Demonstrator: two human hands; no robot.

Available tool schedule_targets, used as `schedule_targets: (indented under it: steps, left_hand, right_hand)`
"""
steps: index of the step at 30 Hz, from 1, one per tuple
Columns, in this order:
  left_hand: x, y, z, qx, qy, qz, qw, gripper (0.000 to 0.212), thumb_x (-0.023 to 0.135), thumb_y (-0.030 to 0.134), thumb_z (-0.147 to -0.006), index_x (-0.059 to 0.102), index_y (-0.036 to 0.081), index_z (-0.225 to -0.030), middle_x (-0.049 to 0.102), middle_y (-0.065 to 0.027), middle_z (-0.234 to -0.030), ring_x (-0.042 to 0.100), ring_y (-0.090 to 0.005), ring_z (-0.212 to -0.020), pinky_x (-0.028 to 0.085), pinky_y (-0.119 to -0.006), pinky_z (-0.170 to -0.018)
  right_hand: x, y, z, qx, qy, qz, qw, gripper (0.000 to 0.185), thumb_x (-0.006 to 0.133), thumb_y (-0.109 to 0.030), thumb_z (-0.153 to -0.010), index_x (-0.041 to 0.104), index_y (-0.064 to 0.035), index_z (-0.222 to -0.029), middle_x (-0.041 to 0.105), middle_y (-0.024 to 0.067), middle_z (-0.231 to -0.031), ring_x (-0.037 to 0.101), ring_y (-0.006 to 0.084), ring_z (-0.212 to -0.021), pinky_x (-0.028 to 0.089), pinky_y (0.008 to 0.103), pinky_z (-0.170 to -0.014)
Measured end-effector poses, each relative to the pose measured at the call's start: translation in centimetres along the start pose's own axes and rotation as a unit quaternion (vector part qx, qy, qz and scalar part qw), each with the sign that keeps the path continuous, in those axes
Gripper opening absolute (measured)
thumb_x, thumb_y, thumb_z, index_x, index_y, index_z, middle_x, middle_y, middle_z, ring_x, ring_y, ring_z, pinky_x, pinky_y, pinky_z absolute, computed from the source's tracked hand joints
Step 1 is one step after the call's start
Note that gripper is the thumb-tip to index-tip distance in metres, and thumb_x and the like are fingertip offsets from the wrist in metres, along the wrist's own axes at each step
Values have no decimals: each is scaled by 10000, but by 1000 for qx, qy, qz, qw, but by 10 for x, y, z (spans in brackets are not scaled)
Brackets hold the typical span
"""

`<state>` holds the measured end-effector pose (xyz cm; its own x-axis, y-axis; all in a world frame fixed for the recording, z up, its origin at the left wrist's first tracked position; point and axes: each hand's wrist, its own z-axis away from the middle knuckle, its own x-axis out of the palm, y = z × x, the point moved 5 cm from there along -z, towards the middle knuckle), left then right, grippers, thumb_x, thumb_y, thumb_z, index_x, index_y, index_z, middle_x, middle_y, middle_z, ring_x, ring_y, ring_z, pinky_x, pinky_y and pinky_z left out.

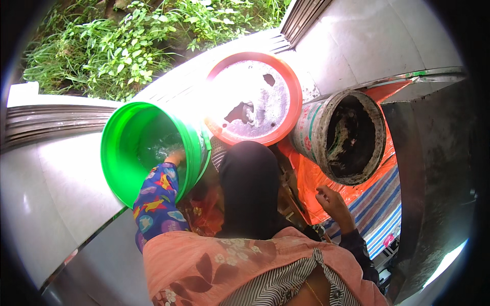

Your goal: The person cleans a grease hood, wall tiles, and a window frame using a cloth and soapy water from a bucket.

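Observation:
My left hand reaches down into a bright green plastic bucket, its fingers in the disturbed water and hidden there. A blue patterned sleeve covers that arm. My right hand hangs with bent fingers just below a dirty bucket, not touching it as far as I can see; whether it holds something small cannot be told. That bucket is tilted, its inside dark and crusted. Between the two buckets, farther up, stands an orange-red plastic basin of liquid covered with pale foam.
Green plants grow beyond the bright ledge. Tiled walls flank the buckets. On the right, orange plastic sheeting and a striped sheet lie beside a dark panel.

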<state>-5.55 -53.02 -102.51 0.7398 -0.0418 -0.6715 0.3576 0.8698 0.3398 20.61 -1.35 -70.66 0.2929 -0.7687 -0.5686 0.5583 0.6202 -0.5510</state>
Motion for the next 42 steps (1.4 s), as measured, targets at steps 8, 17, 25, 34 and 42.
schedule_targets:
  steps: [8,17,25,34,42]
  left_hand:
    - [-221,45,138,-106,298,624,714,511,592,404,-840,589,-15,-1132,654,-111,-975,634,-206,-854,520,-311,-755]
    - [-346,151,280,128,369,782,486,526,401,440,-943,460,63,-1305,523,-127,-1285,519,-303,-1163,441,-485,-967]
    - [-284,147,260,15,558,651,514,441,547,169,-903,394,-15,-1273,512,-138,-1146,538,-198,-1044,467,-313,-857]
    - [-235,42,196,-209,668,231,676,359,322,289,-995,485,27,-1180,513,-115,-1157,511,-231,-1051,426,-323,-911]
    - [-252,78,190,-38,697,446,560,349,390,280,-979,471,42,-1221,525,-106,-1161,539,-239,-1033,449,-329,-892]
  right_hand:
    - [-25,-153,-56,-216,-36,-365,905,154,509,-61,-904,580,19,-1015,609,120,-884,587,154,-851,470,300,-751]
    - [133,-426,-140,-162,-256,-382,873,771,351,-649,-888,240,-100,-1417,388,159,-1363,416,350,-1168,419,505,-873]
    - [209,-472,-145,-343,-146,-463,805,432,539,-424,-891,509,-12,-1016,594,154,-940,568,225,-845,467,356,-748]
    - [168,-489,-119,-472,-98,-233,845,442,398,-437,-911,546,-28,-991,601,210,-929,564,400,-898,441,443,-801]
    - [168,-494,-149,-505,-145,-90,846,455,421,-429,-906,563,-3,-978,620,223,-952,589,395,-860,445,452,-748]
